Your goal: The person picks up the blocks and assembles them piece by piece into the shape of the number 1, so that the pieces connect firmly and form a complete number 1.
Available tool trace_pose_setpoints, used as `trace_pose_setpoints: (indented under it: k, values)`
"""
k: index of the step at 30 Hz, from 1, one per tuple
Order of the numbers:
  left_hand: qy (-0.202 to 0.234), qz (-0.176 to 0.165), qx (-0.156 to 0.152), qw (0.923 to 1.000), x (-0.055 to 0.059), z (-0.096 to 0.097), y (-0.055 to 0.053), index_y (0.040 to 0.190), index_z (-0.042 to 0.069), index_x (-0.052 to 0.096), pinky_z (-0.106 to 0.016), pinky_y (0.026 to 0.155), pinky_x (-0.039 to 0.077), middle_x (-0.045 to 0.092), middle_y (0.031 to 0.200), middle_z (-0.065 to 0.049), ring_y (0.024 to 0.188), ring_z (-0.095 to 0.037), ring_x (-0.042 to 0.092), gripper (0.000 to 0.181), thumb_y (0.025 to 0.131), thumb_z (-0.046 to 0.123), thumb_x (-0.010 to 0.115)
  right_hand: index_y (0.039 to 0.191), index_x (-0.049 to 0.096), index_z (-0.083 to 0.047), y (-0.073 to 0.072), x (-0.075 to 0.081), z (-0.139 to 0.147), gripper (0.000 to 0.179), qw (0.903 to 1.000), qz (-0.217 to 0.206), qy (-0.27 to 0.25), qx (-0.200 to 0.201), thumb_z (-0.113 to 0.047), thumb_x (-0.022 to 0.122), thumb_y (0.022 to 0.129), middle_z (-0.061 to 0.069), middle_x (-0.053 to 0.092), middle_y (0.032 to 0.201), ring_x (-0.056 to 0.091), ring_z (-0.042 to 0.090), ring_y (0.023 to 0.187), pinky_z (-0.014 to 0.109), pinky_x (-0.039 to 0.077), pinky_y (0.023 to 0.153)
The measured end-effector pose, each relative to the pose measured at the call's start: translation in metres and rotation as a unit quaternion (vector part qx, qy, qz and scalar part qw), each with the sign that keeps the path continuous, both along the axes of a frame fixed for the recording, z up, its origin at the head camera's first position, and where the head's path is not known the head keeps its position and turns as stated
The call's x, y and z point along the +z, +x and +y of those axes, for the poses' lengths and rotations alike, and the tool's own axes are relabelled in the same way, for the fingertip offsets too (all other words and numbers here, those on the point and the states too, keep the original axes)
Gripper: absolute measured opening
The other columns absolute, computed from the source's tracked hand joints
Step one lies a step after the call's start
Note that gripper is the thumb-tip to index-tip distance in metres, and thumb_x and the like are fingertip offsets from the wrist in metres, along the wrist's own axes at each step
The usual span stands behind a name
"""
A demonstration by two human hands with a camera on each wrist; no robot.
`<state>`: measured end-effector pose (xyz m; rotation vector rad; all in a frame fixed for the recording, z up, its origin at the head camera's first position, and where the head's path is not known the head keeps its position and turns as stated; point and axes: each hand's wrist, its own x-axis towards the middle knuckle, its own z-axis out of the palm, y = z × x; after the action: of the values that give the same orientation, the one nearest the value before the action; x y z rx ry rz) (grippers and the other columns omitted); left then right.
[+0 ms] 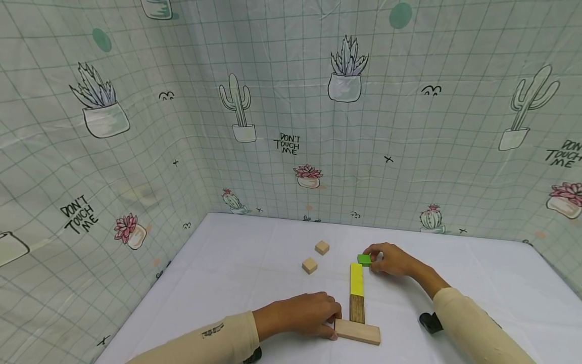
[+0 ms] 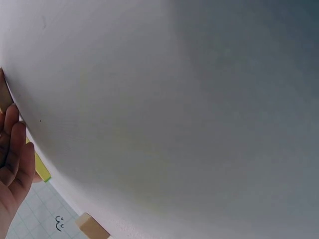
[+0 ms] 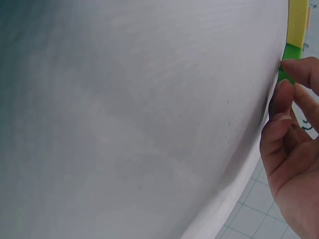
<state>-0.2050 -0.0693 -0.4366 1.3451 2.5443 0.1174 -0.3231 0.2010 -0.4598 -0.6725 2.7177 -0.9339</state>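
My left hand [image 1: 304, 313] pinches the left end of a flat pale wooden block [image 1: 359, 332], which lies crosswise on the table. A dark brown wooden block [image 1: 357, 309] runs away from its far side, followed in line by a yellow block [image 1: 356, 279]. At the far end of the yellow one, slightly to the right, lies a small green block [image 1: 364, 260]. My right hand [image 1: 393, 260] holds this green block by its right side between thumb and fingers. In the right wrist view the green block [image 3: 293, 52] meets the yellow block [image 3: 297, 22]; the fingers partly cover it.
Two small pale wooden cubes [image 1: 322, 247] [image 1: 309, 265] stand left of the row of blocks. The white table [image 1: 227, 273] ends at a grid-patterned cloth [image 1: 273, 111] with drawn cacti. Black wrist devices [image 1: 430, 322] show under both sleeves.
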Motion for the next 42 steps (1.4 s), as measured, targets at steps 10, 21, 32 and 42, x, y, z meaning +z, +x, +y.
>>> trace_pose_setpoints:
  k: [10,21,32,42]
  values:
    - [0.000,0.001,-0.001,1.0000,0.0003,-0.0003,0.0001,0.107,0.020,0.063,-0.011,0.066,0.040,0.051,0.081,0.016,0.075,0.004,0.045,0.031,0.085,0.041,0.067,0.113,0.064,-0.008,0.0005,0.0005,-0.0005,0.033,1.0000,0.003,0.003,0.003,-0.009,0.069,0.081,0.003,0.054,0.089,0.049,0.016,0.072,0.028,0.044,0.058]
    - [0.000,-0.003,-0.001,1.0000,0.0002,-0.0003,0.0001,0.108,0.019,0.063,-0.011,0.066,0.040,0.052,0.082,0.016,0.075,0.004,0.045,0.032,0.085,0.041,0.067,0.113,0.063,-0.007,0.0005,0.0003,-0.0014,0.033,1.0000,0.002,0.003,0.007,-0.008,0.068,0.081,0.003,0.054,0.089,0.049,0.016,0.071,0.027,0.044,0.057]
    - [-0.003,-0.005,0.003,1.0000,0.0009,0.0002,0.0005,0.108,0.019,0.063,-0.011,0.066,0.040,0.052,0.081,0.016,0.075,0.004,0.045,0.032,0.085,0.041,0.067,0.112,0.063,-0.006,0.0018,0.0021,-0.0017,0.032,0.9999,-0.001,0.000,0.010,-0.008,0.068,0.081,0.003,0.054,0.088,0.050,0.016,0.071,0.027,0.044,0.056]
    - [0.002,0.004,0.003,1.0000,0.0004,-0.0004,0.0003,0.106,0.020,0.063,-0.011,0.065,0.039,0.051,0.080,0.016,0.075,0.003,0.045,0.030,0.085,0.041,0.067,0.113,0.063,-0.007,0.0008,0.0011,-0.0017,0.033,1.0000,-0.007,0.003,0.001,-0.007,0.068,0.081,0.003,0.054,0.090,0.050,0.015,0.070,0.028,0.045,0.056]
